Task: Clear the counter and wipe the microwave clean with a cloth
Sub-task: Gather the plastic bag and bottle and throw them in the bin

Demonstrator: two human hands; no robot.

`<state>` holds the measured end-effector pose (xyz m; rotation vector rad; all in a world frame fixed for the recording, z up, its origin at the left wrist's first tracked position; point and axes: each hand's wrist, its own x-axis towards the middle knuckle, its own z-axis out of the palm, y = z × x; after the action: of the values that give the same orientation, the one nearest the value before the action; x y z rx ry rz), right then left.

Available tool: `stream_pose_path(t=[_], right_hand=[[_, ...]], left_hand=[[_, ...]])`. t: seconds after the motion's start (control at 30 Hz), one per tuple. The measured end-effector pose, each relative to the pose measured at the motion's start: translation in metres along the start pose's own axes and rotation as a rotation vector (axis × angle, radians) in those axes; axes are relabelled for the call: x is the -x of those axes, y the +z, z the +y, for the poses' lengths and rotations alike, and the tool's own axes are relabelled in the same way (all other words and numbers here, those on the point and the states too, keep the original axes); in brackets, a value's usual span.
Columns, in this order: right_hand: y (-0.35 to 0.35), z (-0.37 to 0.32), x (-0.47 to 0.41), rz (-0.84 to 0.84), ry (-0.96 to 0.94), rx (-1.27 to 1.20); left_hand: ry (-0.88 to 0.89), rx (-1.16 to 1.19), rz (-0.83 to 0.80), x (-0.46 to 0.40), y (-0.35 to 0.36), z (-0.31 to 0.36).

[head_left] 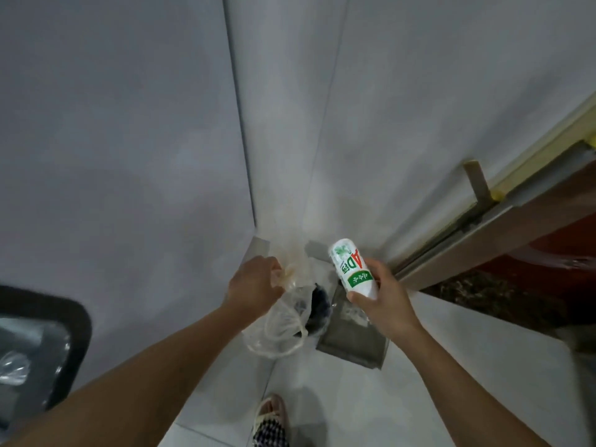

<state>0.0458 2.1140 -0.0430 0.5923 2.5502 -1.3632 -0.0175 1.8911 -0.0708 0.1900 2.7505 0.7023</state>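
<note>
The right hand (385, 298) grips a white bottle with a green label (354, 269) round its lower body, its long axis tilted up and away toward the wall corner. The left hand (258, 282) pinches the gathered mouth of a clear plastic bag (277, 330) hanging over the floor (322, 398). The bag's opening lies just left of and below the bottle, so dropping it in probably means the right hand carrying it leftward and down.

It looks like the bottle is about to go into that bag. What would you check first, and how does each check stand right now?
1. Right hand grips the white bottle: ok.
2. Left hand holds the clear plastic bag by its top: ok.
3. Bag mouth open wide enough: cannot tell.
4. Bottle over the opening: not ok, it is off to the right.
5. Bottle capped or empty: cannot tell.
</note>
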Motion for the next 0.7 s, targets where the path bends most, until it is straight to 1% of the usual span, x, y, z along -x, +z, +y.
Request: stream_pose_path(t=[0.07,0.17,0.3,0.47,0.7], right_hand=[[0.012,0.018,-0.016,0.013,0.044,0.014],[0.033,0.052,-0.042,0.012,0.12,-0.03],[0.063,0.102,-0.08,-0.001,0.176,-0.047],[0.105,0.175,-0.124,-0.039,0.272,-0.153],[0.152,0.267,-0.177,-0.088,0.271,-0.192]], left_hand=[[-0.012,-0.015,-0.053,-0.016,0.024,-0.009],[-0.03,-0.034,-0.105,-0.04,0.062,-0.023],[-0.066,0.027,-0.132,-0.075,0.122,-0.039],[-0.085,0.05,-0.161,-0.117,0.211,-0.068],[-0.151,0.041,-0.179,-0.168,0.339,-0.109]])
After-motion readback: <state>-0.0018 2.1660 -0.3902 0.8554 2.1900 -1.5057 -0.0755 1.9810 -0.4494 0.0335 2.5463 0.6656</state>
